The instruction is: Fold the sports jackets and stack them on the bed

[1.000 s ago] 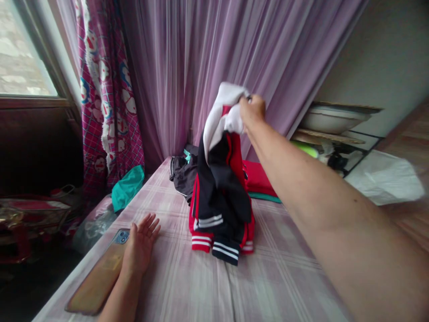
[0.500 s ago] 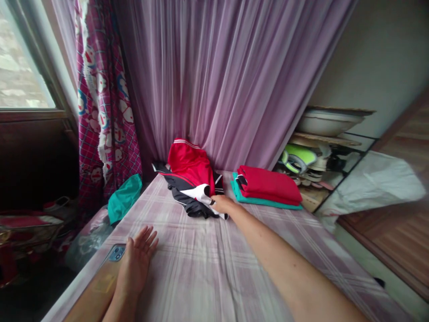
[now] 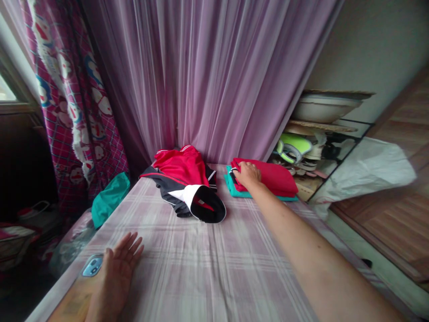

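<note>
My left hand (image 3: 117, 273) is open at the near left of the table, palm turned inward and fingers stretched out. Beside it lies a phone (image 3: 75, 290), partly covered by the wrist. My right hand (image 3: 248, 175) reaches to the left end of a folded red garment (image 3: 276, 176), its fingers curled on the cloth by a black-and-white trim. Beneath that garment shows a teal folded garment (image 3: 237, 192). Left of the stack, a red and black shirt (image 3: 182, 167) lies in a loose heap, its white and black collar (image 3: 208, 203) standing open towards me.
A plaid cloth covers the table (image 3: 187, 268). Purple curtains (image 3: 214, 80) hang behind it. A teal cloth (image 3: 110, 199) hangs by the left edge. To the right stands a shelf with a basin (image 3: 328, 107), a lime-green visor (image 3: 296, 145) and shoes. A white bag (image 3: 372, 174) is beside it.
My right hand has let go of the shirt's collar and moved right onto the folded red garment. The collar now stands open. My left hand stays open; the view has shifted right.
</note>
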The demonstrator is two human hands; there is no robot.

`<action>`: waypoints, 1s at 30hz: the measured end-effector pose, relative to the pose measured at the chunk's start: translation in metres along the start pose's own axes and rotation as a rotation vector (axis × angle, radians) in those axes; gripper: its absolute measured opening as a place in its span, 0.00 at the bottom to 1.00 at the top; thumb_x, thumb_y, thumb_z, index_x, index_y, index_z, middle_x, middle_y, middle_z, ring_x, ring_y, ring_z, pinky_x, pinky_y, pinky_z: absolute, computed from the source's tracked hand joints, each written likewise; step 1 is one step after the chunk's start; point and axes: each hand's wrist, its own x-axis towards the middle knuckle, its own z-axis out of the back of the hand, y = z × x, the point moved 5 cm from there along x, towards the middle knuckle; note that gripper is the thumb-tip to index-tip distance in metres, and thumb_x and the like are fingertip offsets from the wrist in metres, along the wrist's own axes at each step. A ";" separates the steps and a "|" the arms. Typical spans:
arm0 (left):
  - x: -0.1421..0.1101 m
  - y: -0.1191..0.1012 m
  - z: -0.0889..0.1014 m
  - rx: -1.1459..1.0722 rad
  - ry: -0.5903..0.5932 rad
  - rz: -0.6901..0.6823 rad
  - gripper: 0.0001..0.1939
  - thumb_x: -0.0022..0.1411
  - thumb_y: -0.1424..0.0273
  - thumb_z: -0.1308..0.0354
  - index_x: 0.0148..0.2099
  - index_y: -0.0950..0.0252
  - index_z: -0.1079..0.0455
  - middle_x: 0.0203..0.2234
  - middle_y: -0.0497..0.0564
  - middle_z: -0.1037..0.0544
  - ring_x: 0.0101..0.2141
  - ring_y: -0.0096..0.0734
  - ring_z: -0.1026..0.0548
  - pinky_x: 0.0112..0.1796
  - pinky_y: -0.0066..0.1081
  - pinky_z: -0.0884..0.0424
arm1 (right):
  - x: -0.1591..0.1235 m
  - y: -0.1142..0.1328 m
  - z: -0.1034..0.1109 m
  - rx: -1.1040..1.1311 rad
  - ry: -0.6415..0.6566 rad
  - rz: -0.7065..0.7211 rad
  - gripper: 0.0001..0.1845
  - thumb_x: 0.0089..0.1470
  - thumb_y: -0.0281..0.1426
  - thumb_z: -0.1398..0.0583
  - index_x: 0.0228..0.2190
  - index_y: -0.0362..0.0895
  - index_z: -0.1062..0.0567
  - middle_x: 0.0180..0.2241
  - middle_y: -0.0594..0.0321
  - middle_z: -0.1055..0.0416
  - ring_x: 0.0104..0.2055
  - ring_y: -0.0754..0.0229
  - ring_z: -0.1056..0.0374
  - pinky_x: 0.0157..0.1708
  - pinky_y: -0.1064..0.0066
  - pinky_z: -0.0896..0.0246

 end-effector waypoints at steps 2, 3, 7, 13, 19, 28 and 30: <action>-0.001 -0.001 0.000 0.003 -0.005 -0.002 0.33 0.42 0.38 0.37 0.41 0.58 0.22 0.48 0.53 0.20 0.58 0.56 0.32 0.63 0.57 0.45 | 0.007 -0.029 0.003 -0.042 -0.101 -0.168 0.26 0.58 0.38 0.43 0.54 0.39 0.28 0.56 0.39 0.32 0.59 0.41 0.37 0.53 0.54 0.41; -0.001 -0.001 0.000 0.002 -0.004 -0.004 0.33 0.42 0.39 0.37 0.41 0.58 0.22 0.48 0.54 0.20 0.58 0.56 0.32 0.63 0.58 0.46 | 0.009 -0.040 0.001 -0.041 -0.089 -0.204 0.24 0.58 0.36 0.43 0.53 0.39 0.27 0.55 0.39 0.31 0.58 0.41 0.36 0.52 0.54 0.40; 0.000 0.000 0.001 -0.005 0.006 -0.004 0.33 0.42 0.39 0.37 0.41 0.58 0.22 0.49 0.53 0.20 0.58 0.55 0.32 0.63 0.57 0.46 | 0.008 -0.063 -0.003 0.032 0.045 -0.149 0.16 0.57 0.30 0.46 0.44 0.42 0.23 0.47 0.47 0.25 0.51 0.47 0.30 0.45 0.62 0.36; 0.004 0.001 0.001 0.009 0.027 -0.015 0.32 0.42 0.38 0.37 0.41 0.57 0.22 0.48 0.52 0.20 0.58 0.54 0.32 0.63 0.57 0.46 | -0.060 -0.069 -0.005 0.248 0.418 0.047 0.08 0.53 0.31 0.43 0.27 0.43 0.25 0.24 0.63 0.25 0.27 0.62 0.28 0.28 0.76 0.36; 0.004 0.001 -0.001 0.030 0.057 -0.045 0.31 0.44 0.40 0.37 0.41 0.57 0.23 0.48 0.52 0.21 0.56 0.53 0.30 0.61 0.55 0.42 | -0.110 -0.049 -0.027 0.503 0.689 0.287 0.18 0.55 0.42 0.40 0.39 0.42 0.22 0.39 0.54 0.21 0.39 0.56 0.24 0.40 0.66 0.30; 0.006 0.000 -0.002 -0.001 0.089 -0.042 0.30 0.44 0.41 0.36 0.41 0.58 0.23 0.47 0.52 0.21 0.55 0.51 0.29 0.62 0.55 0.44 | -0.099 -0.025 -0.041 0.016 0.490 0.355 0.32 0.51 0.42 0.36 0.57 0.47 0.28 0.60 0.53 0.32 0.61 0.42 0.37 0.60 0.56 0.44; 0.007 0.001 -0.002 -0.005 0.094 -0.047 0.29 0.46 0.42 0.37 0.41 0.58 0.23 0.47 0.52 0.21 0.54 0.50 0.29 0.62 0.55 0.44 | -0.109 -0.023 -0.030 0.018 0.592 0.385 0.23 0.51 0.43 0.36 0.47 0.46 0.20 0.48 0.56 0.23 0.51 0.45 0.29 0.50 0.62 0.35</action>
